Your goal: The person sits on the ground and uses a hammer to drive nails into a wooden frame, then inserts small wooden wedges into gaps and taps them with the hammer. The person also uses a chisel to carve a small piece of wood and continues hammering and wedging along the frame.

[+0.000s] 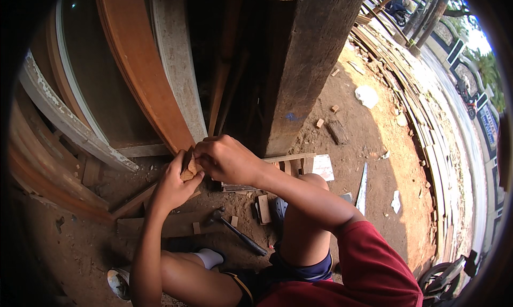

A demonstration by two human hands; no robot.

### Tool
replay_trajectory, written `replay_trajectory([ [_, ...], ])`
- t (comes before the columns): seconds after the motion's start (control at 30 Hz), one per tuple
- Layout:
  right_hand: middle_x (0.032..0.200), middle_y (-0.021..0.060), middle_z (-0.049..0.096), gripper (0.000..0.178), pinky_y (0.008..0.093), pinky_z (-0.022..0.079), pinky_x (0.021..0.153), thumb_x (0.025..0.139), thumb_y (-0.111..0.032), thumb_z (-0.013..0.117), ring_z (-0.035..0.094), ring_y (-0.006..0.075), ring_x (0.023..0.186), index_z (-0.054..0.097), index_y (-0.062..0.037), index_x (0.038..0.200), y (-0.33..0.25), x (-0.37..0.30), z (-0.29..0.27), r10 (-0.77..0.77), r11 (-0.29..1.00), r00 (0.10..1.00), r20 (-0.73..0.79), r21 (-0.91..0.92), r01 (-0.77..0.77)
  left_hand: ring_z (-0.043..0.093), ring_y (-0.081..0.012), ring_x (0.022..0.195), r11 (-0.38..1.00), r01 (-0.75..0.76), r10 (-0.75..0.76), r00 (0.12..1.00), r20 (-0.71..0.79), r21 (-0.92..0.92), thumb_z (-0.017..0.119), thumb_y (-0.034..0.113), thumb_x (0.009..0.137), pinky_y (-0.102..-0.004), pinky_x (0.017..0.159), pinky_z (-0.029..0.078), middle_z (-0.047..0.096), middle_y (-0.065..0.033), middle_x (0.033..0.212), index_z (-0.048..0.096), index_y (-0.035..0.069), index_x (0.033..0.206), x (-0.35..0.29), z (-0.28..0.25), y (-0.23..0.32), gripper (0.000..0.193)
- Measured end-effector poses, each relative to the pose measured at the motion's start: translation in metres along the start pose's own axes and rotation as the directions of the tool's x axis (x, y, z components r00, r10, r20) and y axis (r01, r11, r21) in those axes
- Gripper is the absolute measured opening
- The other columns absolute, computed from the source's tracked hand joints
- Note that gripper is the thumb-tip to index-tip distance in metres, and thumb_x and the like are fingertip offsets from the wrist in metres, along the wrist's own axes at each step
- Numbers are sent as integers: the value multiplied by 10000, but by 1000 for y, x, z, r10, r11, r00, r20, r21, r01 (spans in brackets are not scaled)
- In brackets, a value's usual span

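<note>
Both my hands meet in front of the lower end of an orange-brown wooden board point(140, 61). My left hand point(173, 185) is closed around a small, angular tan-brown piece point(189, 171), thumb on its near side. Whether it is wood or folded sheet I cannot tell. My right hand point(227, 158) comes in from the right with bent fingers pinching the upper edge of that same piece; its fingertips are partly hidden. Below my hands a hammer point(238, 233) with a dark handle lies on the ground.
Door or window frames point(75, 109) lean at the left. A thick wooden post point(315, 66) stands ahead. Small wood offcuts point(264, 208) lie on the dirt, with a handsaw blade point(362, 189) to the right. Long stacked strips point(427, 152) line the far right; a tin point(118, 283) sits lower left.
</note>
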State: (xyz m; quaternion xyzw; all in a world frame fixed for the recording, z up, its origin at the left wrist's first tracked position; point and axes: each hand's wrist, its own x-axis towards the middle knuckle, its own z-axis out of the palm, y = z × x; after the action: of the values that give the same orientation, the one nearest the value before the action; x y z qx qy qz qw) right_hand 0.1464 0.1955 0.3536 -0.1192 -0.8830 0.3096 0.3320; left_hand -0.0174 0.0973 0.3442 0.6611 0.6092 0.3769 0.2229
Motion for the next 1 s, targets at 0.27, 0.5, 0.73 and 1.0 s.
replay_trajectory([
  [0.27,743,202,645,94,398,520,604,739,40,605,655,347,669,614,47,832,0,-1,0,16,999,1000,1,52,-16,568,-475,907,999,-24,24,1000,-5,24,649,98,811,-457,748,467,596,-250,895,488,-17,1013,-1,0,4,282],
  [0.5,775,206,663,110,391,534,638,751,37,611,673,348,724,621,52,859,-2,-1,-3,72,997,997,26,24,-73,542,-504,943,995,21,-19,1000,-22,97,638,66,785,-497,758,459,594,-286,906,461,-21,1010,-1,2,2,300],
  [0.73,822,204,677,132,383,544,688,762,28,640,680,349,801,624,51,892,3,-2,2,83,993,994,67,84,-88,535,-505,961,989,56,-57,998,6,138,644,83,768,-511,776,450,591,-292,924,454,-24,1000,-4,1,-4,318],
  [1.0,818,189,669,143,379,536,665,758,21,676,673,338,777,629,34,892,4,-3,-4,-9,998,998,63,66,5,538,-504,946,993,17,-18,1000,4,116,622,78,757,-515,764,448,588,-279,898,451,-14,980,-4,1,-3,295],
])
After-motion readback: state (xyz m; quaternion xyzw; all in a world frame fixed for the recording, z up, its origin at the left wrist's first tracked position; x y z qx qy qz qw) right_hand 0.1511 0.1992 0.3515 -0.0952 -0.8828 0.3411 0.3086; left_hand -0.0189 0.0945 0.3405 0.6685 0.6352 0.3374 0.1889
